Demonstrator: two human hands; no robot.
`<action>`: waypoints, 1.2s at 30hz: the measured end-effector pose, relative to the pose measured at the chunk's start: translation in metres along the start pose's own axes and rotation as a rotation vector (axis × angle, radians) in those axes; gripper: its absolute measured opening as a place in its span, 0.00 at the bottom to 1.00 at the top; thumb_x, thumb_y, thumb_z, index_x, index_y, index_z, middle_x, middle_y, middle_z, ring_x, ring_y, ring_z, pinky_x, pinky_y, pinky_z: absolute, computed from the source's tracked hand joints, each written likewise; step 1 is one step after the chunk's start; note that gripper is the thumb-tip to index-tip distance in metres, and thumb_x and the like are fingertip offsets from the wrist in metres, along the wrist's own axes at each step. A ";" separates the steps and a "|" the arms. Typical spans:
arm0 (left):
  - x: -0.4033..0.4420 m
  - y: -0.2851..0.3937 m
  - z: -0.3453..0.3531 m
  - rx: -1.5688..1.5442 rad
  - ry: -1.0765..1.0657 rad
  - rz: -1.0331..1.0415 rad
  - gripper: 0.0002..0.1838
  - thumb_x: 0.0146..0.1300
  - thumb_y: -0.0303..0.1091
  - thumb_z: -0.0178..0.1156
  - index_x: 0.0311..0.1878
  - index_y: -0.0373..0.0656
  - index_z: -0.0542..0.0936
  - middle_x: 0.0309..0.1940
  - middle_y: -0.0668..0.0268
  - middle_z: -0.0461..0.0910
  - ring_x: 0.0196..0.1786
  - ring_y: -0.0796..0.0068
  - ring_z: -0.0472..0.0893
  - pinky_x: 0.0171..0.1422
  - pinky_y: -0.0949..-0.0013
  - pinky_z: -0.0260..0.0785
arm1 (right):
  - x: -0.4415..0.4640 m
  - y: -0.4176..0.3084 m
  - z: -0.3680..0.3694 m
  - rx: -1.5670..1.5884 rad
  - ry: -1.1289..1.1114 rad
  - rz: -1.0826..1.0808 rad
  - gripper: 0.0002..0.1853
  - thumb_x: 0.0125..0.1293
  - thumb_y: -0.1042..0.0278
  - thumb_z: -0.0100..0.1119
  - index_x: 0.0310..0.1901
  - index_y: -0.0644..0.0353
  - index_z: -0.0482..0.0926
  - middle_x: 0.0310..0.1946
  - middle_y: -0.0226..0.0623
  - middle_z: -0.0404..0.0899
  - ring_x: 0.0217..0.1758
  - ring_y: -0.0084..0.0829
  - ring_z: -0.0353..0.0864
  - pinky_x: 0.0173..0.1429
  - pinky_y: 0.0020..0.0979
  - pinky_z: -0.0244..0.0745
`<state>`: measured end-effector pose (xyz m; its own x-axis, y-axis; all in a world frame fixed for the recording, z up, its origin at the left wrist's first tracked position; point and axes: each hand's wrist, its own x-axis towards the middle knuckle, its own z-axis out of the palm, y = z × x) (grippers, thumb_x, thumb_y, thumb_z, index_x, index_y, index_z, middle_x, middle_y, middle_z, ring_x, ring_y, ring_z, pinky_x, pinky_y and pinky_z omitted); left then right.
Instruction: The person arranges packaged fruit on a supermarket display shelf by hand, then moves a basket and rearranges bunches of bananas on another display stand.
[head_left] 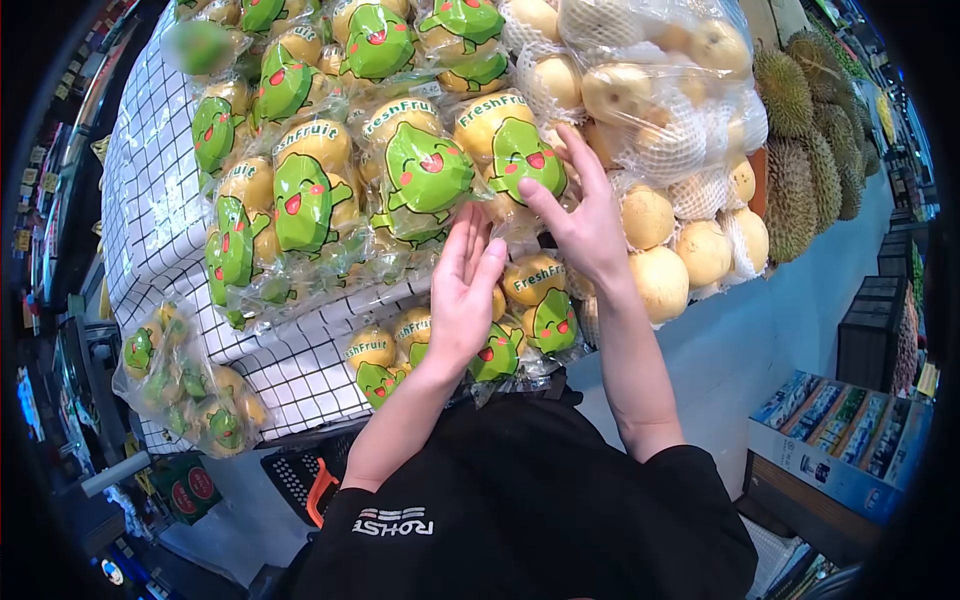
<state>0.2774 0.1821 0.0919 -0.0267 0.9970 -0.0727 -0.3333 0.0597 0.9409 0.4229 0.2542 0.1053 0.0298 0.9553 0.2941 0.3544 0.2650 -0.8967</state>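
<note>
At between eight and nine o'clock a clear sack of fruit (235, 425) hangs at the edge of a white checked cloth (150, 225), which covers the left side of the stand. At half past seven, under the cloth's edge, is a black basket (283, 488) with an orange strip (320, 490). From ten to twelve o'clock, rows of bagged yellow fruit (305, 200) lie close together, with green smiling cartoons on the plastic.

Near the middle, the left hand (463, 300) is unclenched, palm turned up, fingers pointing toward twelve, just below the front bag (515, 150). That bag lies at about half past twelve, its print reading FreshFruit; whether the left fingertips touch it cannot be told.

The right hand (585, 220), at about two, is spread loosely, thumb over the bag's front and forefinger along its right side; any pressure cannot be judged.

Farther toward two o'clock sit loose yellow fruit (660, 282), some in white foam nets (690, 195), then spiky durians (790, 190). At four stands a blue box (830, 440).
</note>
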 end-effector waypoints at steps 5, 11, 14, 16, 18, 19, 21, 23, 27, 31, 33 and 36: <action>0.001 -0.006 -0.005 -0.033 -0.002 0.000 0.34 0.77 0.35 0.51 0.78 0.31 0.49 0.76 0.49 0.56 0.76 0.62 0.61 0.76 0.59 0.61 | 0.002 -0.030 0.001 -0.441 -0.063 -0.477 0.27 0.58 0.64 0.69 0.59 0.63 0.79 0.62 0.49 0.76 0.75 0.54 0.61 0.77 0.56 0.53; -0.015 0.006 -0.018 -0.034 -0.031 -0.003 0.26 0.74 0.23 0.52 0.72 0.27 0.61 0.72 0.48 0.63 0.71 0.61 0.71 0.74 0.64 0.65 | 0.013 -0.041 0.017 -0.652 -0.234 -0.503 0.26 0.60 0.62 0.67 0.59 0.62 0.78 0.63 0.49 0.75 0.76 0.59 0.57 0.76 0.67 0.45; -0.031 0.010 -0.039 0.080 0.025 0.129 0.23 0.73 0.21 0.52 0.69 0.29 0.66 0.67 0.52 0.69 0.60 0.65 0.80 0.62 0.67 0.76 | 0.013 -0.042 0.024 -0.661 -0.246 -0.522 0.27 0.59 0.65 0.68 0.60 0.62 0.77 0.58 0.48 0.79 0.75 0.58 0.60 0.76 0.67 0.44; -0.032 0.005 -0.042 0.268 0.180 0.346 0.24 0.72 0.22 0.53 0.70 0.31 0.66 0.69 0.51 0.66 0.51 0.69 0.82 0.51 0.70 0.81 | 0.012 -0.042 0.027 -0.523 -0.273 -0.482 0.26 0.60 0.68 0.68 0.61 0.61 0.76 0.51 0.47 0.83 0.74 0.54 0.64 0.77 0.65 0.42; -0.032 0.006 -0.041 0.308 0.239 0.392 0.28 0.71 0.19 0.53 0.73 0.31 0.61 0.71 0.52 0.62 0.52 0.70 0.82 0.50 0.70 0.81 | 0.009 -0.046 0.032 -0.470 -0.255 -0.493 0.25 0.60 0.71 0.67 0.60 0.61 0.77 0.47 0.47 0.84 0.69 0.49 0.72 0.78 0.64 0.44; -0.033 0.006 -0.040 0.306 0.245 0.395 0.28 0.71 0.19 0.53 0.73 0.31 0.61 0.71 0.52 0.62 0.52 0.70 0.82 0.50 0.70 0.81 | 0.007 -0.048 0.034 -0.425 -0.254 -0.490 0.25 0.60 0.72 0.67 0.60 0.62 0.77 0.49 0.47 0.84 0.66 0.48 0.75 0.76 0.61 0.50; -0.035 0.006 -0.039 0.344 0.191 0.350 0.32 0.70 0.18 0.52 0.75 0.31 0.57 0.73 0.52 0.59 0.54 0.69 0.81 0.53 0.69 0.80 | 0.004 -0.052 0.039 -0.380 -0.254 -0.488 0.25 0.59 0.72 0.67 0.59 0.63 0.77 0.50 0.47 0.84 0.63 0.48 0.78 0.75 0.58 0.57; -0.035 0.001 -0.042 0.303 0.208 0.366 0.32 0.70 0.18 0.52 0.76 0.31 0.56 0.72 0.51 0.60 0.55 0.68 0.81 0.55 0.68 0.79 | 0.000 -0.054 0.045 -0.127 -0.260 -0.423 0.24 0.59 0.73 0.67 0.59 0.64 0.77 0.52 0.48 0.83 0.59 0.47 0.81 0.70 0.51 0.69; -0.035 0.002 -0.054 0.320 0.220 0.374 0.30 0.65 0.19 0.60 0.70 0.28 0.65 0.73 0.42 0.59 0.57 0.60 0.82 0.56 0.67 0.79 | 0.009 -0.046 0.043 -0.155 -0.327 -0.520 0.23 0.60 0.74 0.67 0.58 0.65 0.78 0.54 0.50 0.82 0.60 0.47 0.81 0.66 0.45 0.75; -0.032 0.025 -0.048 0.640 0.201 0.390 0.26 0.62 0.23 0.66 0.63 0.30 0.74 0.61 0.44 0.74 0.51 0.64 0.85 0.49 0.67 0.80 | 0.009 -0.047 0.042 -0.255 -0.374 -0.581 0.26 0.60 0.71 0.68 0.61 0.66 0.75 0.57 0.51 0.80 0.61 0.48 0.80 0.69 0.50 0.70; -0.031 0.034 -0.047 0.706 0.197 0.377 0.26 0.62 0.25 0.68 0.63 0.31 0.74 0.59 0.45 0.75 0.48 0.65 0.86 0.45 0.68 0.81 | 0.009 -0.047 0.039 -0.289 -0.388 -0.595 0.29 0.59 0.69 0.69 0.62 0.67 0.74 0.59 0.51 0.79 0.62 0.48 0.79 0.71 0.52 0.68; -0.030 0.046 -0.045 0.851 0.159 0.311 0.24 0.62 0.24 0.67 0.62 0.33 0.74 0.60 0.47 0.75 0.43 0.70 0.87 0.40 0.71 0.81 | 0.011 -0.047 0.030 -0.415 -0.402 -0.678 0.34 0.56 0.64 0.70 0.64 0.68 0.70 0.56 0.49 0.80 0.64 0.47 0.77 0.73 0.57 0.62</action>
<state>0.2210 0.1522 0.1223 -0.1490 0.9594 0.2394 0.5152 -0.1313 0.8469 0.3789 0.2560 0.1407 -0.6117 0.6047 0.5101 0.4893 0.7958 -0.3567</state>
